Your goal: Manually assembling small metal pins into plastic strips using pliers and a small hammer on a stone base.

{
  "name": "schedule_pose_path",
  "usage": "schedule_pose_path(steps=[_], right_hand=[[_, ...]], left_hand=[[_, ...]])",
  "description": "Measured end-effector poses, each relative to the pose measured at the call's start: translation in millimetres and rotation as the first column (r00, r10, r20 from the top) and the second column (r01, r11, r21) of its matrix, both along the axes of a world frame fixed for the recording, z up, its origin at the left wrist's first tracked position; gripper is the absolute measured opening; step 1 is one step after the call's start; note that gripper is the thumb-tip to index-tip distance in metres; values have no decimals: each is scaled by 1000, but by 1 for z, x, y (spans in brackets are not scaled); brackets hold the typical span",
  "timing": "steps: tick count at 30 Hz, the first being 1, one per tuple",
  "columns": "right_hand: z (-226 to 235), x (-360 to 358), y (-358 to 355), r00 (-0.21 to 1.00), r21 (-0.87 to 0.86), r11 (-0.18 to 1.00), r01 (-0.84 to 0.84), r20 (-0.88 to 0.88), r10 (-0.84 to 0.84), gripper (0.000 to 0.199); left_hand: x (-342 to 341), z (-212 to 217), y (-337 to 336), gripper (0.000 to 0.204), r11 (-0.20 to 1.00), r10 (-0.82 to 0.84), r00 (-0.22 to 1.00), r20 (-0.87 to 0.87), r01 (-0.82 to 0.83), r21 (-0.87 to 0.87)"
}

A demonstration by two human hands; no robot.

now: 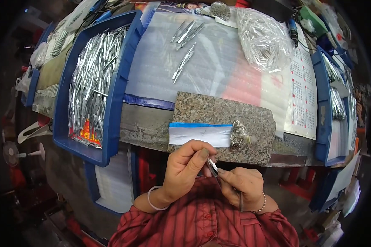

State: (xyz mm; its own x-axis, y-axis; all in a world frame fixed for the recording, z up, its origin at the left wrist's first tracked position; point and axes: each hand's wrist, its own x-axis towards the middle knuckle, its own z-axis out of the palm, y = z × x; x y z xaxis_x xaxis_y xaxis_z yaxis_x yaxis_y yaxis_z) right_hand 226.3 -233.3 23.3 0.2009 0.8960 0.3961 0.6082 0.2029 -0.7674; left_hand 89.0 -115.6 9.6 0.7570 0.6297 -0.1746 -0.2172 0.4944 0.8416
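In front of my chest, my left hand (187, 166) pinches a small shiny metal piece (212, 165) between thumb and forefinger. From the other side my right hand (244, 183) is closed, its thumb and fingertip meeting the lower end of that piece. A dark thin rod (241, 201) sticks out below my right hand's curled fingers; its kind cannot be made out. Just beyond my hands lies a speckled stone slab (222, 105). On it are a white paper strip with a blue edge (200, 135) and a small clear bag of tiny dark parts (239, 136).
A blue tray (127, 70) full of slim silver metal pieces stands at left. Several similar pieces (184, 64) lie on the plastic-covered table (152, 53). A clear bag of metal pieces (266, 41) sits at the back right. Another blue tray (323, 107) stands at far right.
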Motion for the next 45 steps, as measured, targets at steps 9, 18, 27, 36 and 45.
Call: schedule_pose_path(steps=[9,18,27,36,45], right_hand=[[-11,-11,0,1000,32,999,17,-23,-16,37],[-6,-13,5,993,-37,997,-70,88,73,39],[-9,3,0,977,40,995,-89,195,80,37],[4,23,4,801,-62,909,-413,450,395,16],[1,15,21,816,-102,882,-460,343,466,17]], left_hand=[[-5,0,-1,19,998,40,999,-36,-38,57],[-8,-3,-4,19,995,98,995,-32,-98,6],[-27,5,9,14,999,-31,997,-71,28,-37],[-56,-7,9,21,842,-538,769,-345,509,-177],[-74,3,20,18,837,-495,735,-464,546,-27]])
